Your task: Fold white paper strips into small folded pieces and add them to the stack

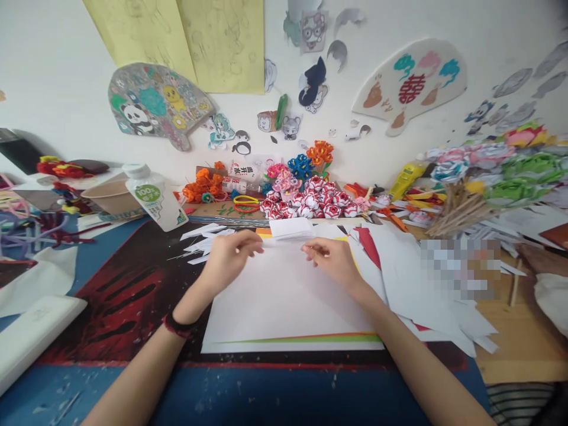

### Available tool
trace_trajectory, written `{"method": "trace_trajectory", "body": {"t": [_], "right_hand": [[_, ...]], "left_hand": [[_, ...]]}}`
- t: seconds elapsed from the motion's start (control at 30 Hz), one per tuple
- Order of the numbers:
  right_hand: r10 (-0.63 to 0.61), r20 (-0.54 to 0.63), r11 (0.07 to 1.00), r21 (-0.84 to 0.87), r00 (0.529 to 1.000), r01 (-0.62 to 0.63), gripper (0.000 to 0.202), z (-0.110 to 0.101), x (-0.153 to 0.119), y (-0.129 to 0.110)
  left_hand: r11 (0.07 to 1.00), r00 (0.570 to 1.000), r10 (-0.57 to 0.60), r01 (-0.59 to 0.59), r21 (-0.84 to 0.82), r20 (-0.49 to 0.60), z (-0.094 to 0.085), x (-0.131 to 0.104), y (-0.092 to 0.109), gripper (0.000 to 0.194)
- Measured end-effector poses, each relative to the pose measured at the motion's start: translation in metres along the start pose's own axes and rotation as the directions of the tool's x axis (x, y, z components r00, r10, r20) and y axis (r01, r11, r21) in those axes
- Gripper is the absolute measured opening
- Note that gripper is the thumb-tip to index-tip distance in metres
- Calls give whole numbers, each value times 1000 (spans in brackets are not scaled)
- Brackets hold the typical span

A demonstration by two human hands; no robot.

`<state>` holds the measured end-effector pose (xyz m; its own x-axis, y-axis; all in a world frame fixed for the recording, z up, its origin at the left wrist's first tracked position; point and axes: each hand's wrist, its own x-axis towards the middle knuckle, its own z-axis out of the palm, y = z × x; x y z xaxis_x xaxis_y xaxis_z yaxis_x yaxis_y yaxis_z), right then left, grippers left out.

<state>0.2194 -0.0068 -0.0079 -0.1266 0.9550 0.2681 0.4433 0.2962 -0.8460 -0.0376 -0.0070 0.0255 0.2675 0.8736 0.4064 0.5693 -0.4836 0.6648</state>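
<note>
White wall (48,77) at the far side, w/ yellow paper sheets (226,47) bearing faint line drawings & 2 painted fan-shaped boards (160,106), 1 L, 1 R. Nearer: blue tabletop (248,393) w/ black-and-red mat (119,325). Large smooth white paper sheet (288,296) lies centre on mat, green & orange edges showing under its near side. Small neat stack of white paper pieces (290,229) sits at its far edge, btwn & just beyond the hands.

L hand (231,257) is over sheet's far L part, R hand (335,260) over far R part; both released, fingers loosely bent, nothing visible in either. Can't tell if fingertips touch the paper. Dark band (180,325) on L wrist.

Loose white paper strips (202,244) lie L of L hand; white plastic bottle w/ green label (155,198) stands tilted, farther L. Far centre: red-and-white, blue, pink & orange craft flowers (310,198). R side: overlapping white paper offcuts (412,284), yellow bottle (406,180) leaning nr wall.
</note>
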Motion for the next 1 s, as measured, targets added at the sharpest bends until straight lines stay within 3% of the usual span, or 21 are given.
{"method": "trace_trajectory", "body": {"t": [0.1, 0.17, 0.23, 0.3, 0.37, 0.47, 0.57, 0.7, 1.0], "right_hand": [[-6, -35, 999, 48, 999, 8, 26, -5, 8, 1], [-9, -8, 996, 85, 1000, 9, 27, -5, 17, 0], [-2, -54, 992, 126, 999, 9, 28, -3, 28, -3], [10, -117, 983, 181, 993, 12, 30, 2, 37, -5], [41, -213, 977, 211, 976, 5, 34, 6, 43, -3], [52, -264, 981, 194, 963, 0, 38, 7, 43, 6], [49, -290, 987, 160, 956, -2, 36, 4, 36, 14], [37, -316, 992, 128, 948, 4, 34, 3, 30, 13], [13, -388, 999, 40, 922, 3, 30, 2, 31, 13]], "left_hand": [[920, 967, -33, 128, 369, -253, -35, -4, -18, 20], [807, 971, -26, 160, 568, -236, -49, -10, -30, 21], [665, 975, 18, 153, 731, -220, -49, -12, -32, 29], [610, 984, 69, 90, 787, -166, -35, -8, -23, 32], [624, 989, 134, -41, 780, -55, -10, 3, -7, 29], [646, 969, 227, -227, 729, 100, 28, 27, 13, 22], [690, 963, 223, -265, 673, 150, 53, 48, 16, 15], [713, 971, 195, -238, 659, 139, 63, 60, 4, 16], [706, 973, 203, -225, 671, 112, 68, 67, -3, 24]]}}
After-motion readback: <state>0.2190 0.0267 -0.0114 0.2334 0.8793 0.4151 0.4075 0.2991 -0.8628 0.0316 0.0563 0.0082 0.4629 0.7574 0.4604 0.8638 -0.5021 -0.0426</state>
